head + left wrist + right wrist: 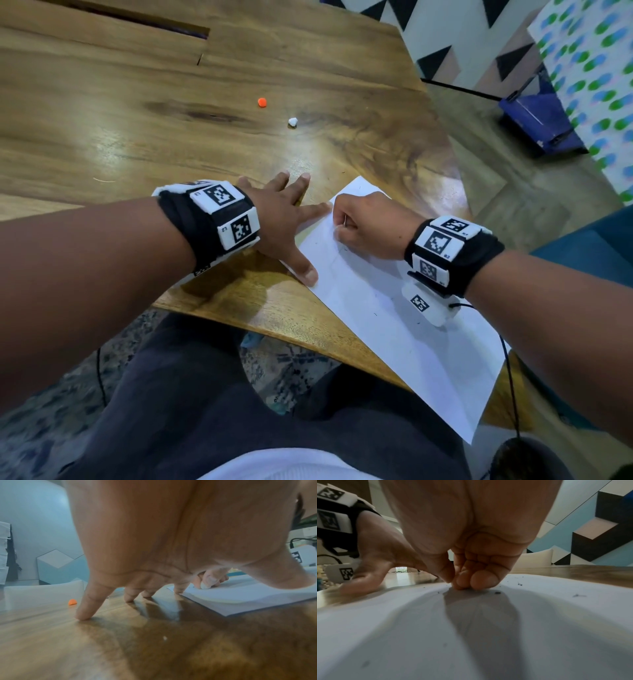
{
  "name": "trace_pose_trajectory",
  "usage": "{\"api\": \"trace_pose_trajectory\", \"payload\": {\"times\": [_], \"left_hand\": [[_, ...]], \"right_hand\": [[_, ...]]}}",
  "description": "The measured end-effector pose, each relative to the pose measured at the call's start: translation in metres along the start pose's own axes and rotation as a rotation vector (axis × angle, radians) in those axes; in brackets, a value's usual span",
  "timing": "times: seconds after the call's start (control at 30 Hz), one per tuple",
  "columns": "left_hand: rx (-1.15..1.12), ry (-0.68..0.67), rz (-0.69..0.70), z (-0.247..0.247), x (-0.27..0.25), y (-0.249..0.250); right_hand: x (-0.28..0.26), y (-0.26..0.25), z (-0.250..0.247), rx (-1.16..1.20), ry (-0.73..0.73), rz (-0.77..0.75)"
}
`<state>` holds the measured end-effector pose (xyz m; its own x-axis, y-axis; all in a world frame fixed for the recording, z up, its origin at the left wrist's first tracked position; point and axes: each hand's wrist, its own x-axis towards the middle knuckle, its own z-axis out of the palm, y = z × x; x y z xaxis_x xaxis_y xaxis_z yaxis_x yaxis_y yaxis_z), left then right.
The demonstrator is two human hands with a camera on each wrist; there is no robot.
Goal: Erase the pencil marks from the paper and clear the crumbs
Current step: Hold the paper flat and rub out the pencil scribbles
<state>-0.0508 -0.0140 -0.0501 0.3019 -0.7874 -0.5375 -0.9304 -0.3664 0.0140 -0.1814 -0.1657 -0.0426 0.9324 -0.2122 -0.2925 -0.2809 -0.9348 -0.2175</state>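
Fingers (342, 219) curled: my right hand (370, 226) is pinching the eraser (205, 586) onto the paper (394, 308).
My left hand (284, 219) is lying flat, spread, pinning its edge to the counter (137, 137).

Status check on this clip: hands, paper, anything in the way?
Left hand flat, pinning paper edge. Right hand pinching eraser, pressed to paper. Dark crumbs on sheet. Orange bit and white bit lie well clear.

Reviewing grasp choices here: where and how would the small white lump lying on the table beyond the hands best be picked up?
Judging by its look, pinch the white lump across its sides with thumb and forefinger, coming straight down from above. It is small, irregular and lies alone on the bare wooden table, apart from the orange bit, so every side is free.
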Motion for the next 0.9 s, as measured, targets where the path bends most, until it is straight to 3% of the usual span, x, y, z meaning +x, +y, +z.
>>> {"api": "trace_pose_trajectory", "payload": {"times": [0.13, 0.3, 0.57, 0.8, 0.9], "left_hand": [[0.004, 0.014, -0.020, 0.001, -0.003, 0.007], [0.002, 0.007, -0.025, 0.001, -0.003, 0.008], [0.005, -0.012, -0.027, -0.001, -0.005, 0.010], [-0.009, 0.008, -0.022, 0.002, -0.004, 0.008], [-0.025, 0.002, -0.017, 0.001, -0.003, 0.009]], "right_hand": [[-0.012, -0.008, 0.001, -0.026, -0.019, -0.050], [-0.035, -0.028, 0.011, -0.010, -0.158, -0.225], [0.009, -0.011, 0.000, 0.046, 0.057, -0.046], [-0.036, -0.022, 0.012, 0.041, -0.122, -0.201], [-0.030, -0.019, 0.009, 0.008, -0.090, -0.177]]}}
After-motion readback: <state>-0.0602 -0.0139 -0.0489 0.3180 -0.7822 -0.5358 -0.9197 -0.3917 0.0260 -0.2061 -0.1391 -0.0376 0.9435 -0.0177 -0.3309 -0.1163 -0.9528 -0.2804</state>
